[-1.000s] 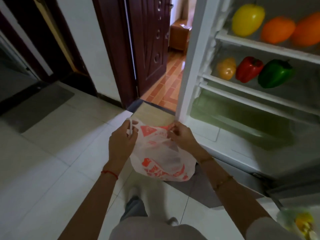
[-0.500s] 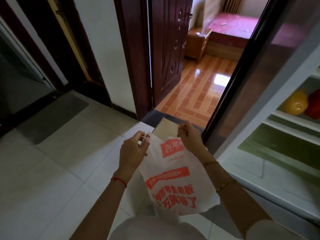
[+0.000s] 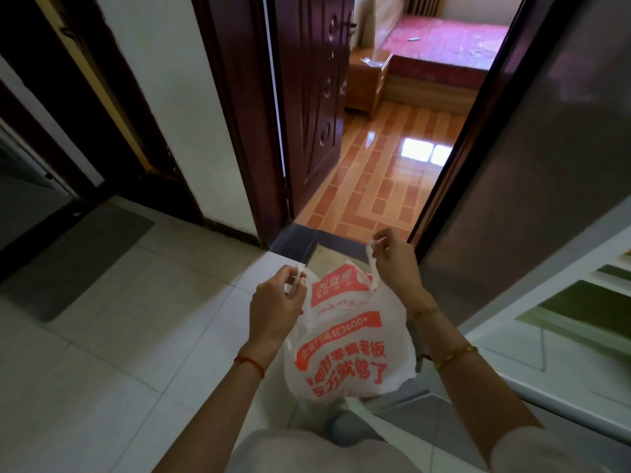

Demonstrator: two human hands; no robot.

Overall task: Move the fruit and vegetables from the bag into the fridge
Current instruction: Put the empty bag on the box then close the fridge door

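Pale tiled floor (image 3: pixel 112 336); dark wooden door (image 3: pixel 314 97) ajar ahead, fridge (image 3: pixel 553 302) open at right. A white bag (image 3: pixel 345 349) with red print is held above the floor, one handle pinched by the left hand (image 3: pixel 273 308), the other by the right hand (image 3: pixel 396 264). Contents not visible.

1. You have one white plastic bag (image 3: pixel 345 339) with red print, and two handles on it that show.
2. You have two hands on it: one left hand (image 3: pixel 275 310) pinching one handle, one right hand (image 3: pixel 397 266) pinching the other.
3. You wear one red string (image 3: pixel 250 363) on the left wrist and two gold bracelets (image 3: pixel 456 355) on the right arm.
4. You see one grey floor mat (image 3: pixel 78 257), one open dark wooden door (image 3: pixel 314 97), one bed (image 3: pixel 444 46), and one wooden bedside cabinet (image 3: pixel 365 83).
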